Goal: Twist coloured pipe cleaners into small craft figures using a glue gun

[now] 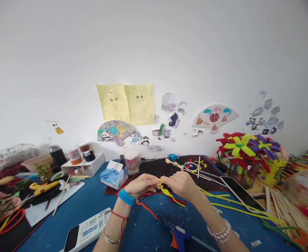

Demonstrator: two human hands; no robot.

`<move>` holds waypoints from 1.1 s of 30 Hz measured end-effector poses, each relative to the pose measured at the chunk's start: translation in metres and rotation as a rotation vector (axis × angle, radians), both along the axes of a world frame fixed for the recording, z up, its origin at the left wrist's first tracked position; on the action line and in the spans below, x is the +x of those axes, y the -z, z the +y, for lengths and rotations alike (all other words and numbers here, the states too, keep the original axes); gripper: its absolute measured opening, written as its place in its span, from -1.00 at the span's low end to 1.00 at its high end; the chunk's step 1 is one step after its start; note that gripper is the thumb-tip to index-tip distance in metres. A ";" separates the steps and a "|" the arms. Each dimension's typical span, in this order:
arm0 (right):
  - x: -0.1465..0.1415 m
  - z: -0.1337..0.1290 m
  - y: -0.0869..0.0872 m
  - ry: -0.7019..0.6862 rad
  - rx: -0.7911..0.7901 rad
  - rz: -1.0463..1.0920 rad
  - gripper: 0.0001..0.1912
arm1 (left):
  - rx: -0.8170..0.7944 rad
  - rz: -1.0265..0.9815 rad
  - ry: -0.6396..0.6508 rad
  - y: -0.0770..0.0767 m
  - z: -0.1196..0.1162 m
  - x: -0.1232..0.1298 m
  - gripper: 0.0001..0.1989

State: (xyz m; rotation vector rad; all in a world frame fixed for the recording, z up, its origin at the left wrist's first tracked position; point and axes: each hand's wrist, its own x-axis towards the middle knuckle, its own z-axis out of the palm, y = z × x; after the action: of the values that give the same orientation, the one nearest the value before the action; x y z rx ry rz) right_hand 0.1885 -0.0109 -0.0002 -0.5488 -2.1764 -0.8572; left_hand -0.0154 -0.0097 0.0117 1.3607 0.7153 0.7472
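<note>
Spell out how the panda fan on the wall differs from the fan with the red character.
The panda fan is crowded with small pictures, while the red-character fan has a few spaced-out ones. The panda fan's background looks greyish; the red-character fan's is white. The panda fan sits by the bottom of the yellow drawings; the red-character fan is well away from them. Both have a short handle at the bottom.
</note>
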 end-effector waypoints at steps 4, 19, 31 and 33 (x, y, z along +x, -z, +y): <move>0.001 -0.005 -0.003 -0.048 -0.057 0.021 -0.77 | -0.035 -0.073 0.091 -0.004 -0.005 0.000 -0.65; -0.027 -0.016 0.000 -0.151 -0.483 0.520 -0.79 | 0.507 0.151 -0.302 -0.036 -0.027 -0.013 -0.70; -0.026 -0.011 0.007 -0.167 -0.287 0.385 -0.81 | 0.212 0.128 -0.087 -0.027 -0.020 -0.009 -0.64; -0.024 -0.010 0.006 -0.182 -0.271 0.350 -0.81 | 0.111 0.035 0.002 -0.024 -0.018 -0.009 -0.63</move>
State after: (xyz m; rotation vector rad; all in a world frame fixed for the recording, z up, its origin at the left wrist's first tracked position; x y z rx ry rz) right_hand 0.1647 -0.0206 -0.0059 -0.5728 -1.9891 -0.3400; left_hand -0.0239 -0.0280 0.0356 1.4777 0.7080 0.7724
